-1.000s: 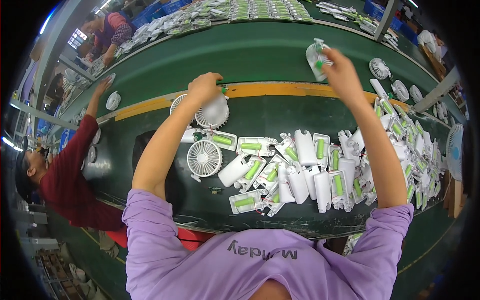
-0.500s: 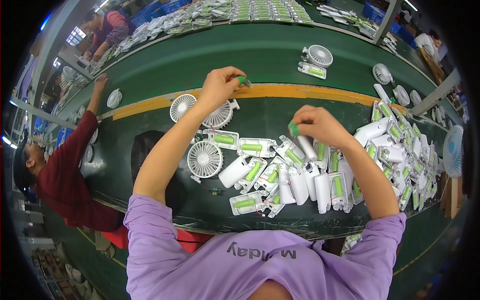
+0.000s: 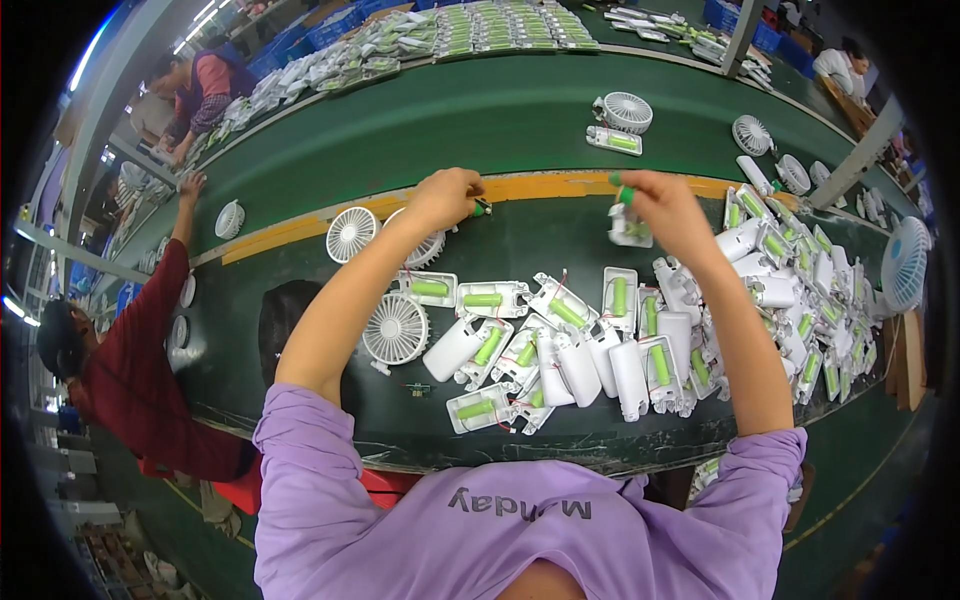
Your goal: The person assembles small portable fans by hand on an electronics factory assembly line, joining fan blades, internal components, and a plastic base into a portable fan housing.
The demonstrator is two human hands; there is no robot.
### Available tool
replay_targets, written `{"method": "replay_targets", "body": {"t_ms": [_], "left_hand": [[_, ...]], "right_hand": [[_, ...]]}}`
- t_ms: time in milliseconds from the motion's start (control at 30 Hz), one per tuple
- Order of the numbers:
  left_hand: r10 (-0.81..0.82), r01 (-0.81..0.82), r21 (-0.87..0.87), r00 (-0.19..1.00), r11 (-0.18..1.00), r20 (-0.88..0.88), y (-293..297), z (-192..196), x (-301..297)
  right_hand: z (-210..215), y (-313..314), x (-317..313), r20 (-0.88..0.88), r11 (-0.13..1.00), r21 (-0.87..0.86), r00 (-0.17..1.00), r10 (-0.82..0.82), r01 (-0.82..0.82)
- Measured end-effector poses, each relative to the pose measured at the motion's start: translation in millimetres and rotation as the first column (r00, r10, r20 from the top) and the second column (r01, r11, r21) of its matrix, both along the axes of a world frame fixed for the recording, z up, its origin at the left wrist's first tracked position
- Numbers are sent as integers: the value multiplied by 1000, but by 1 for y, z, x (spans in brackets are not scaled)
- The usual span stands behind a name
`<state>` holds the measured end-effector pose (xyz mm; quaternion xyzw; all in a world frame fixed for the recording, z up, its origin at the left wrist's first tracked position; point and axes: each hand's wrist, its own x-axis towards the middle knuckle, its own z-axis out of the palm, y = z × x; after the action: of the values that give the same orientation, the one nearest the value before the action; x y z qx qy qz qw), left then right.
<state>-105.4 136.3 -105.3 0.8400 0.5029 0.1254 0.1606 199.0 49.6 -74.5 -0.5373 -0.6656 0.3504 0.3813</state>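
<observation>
My left hand is closed around a small tool with a green tip, resting over a white round fan head near the yellow strip. My right hand holds up a white fan housing half with a green battery above the pile. Below both hands lie several open white housings with green batteries. Two more loose fan heads lie to the left of the pile.
A green conveyor belt runs beyond the yellow strip and carries a fan head with a housing. A person in red reaches onto the belt at left. More housings are heaped at right.
My right hand put a fan and housing on the belt, came back to the pile and picked up another housing half. My left hand stayed at the fan head.
</observation>
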Motion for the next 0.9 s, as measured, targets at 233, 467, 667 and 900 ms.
{"method": "replay_targets", "body": {"t_ms": [233, 467, 667, 900], "left_hand": [[-6, 2, 148, 999, 989, 31, -22, 12, 24], [64, 21, -144, 827, 989, 558, -53, 34, 44], [133, 221, -357, 655, 908, 743, -72, 38, 60], [113, 287, -362, 625, 887, 772, -84, 45, 62]], "right_hand": [[-23, -7, -25, 192, 1000, -11, 981, 18, -16], [-23, -7, -24, -186, 983, -181, 982, -12, -22], [-17, -17, -35, -575, 987, -78, 815, 73, -143], [7, -33, -37, -576, 975, -122, 813, 84, -187]]}}
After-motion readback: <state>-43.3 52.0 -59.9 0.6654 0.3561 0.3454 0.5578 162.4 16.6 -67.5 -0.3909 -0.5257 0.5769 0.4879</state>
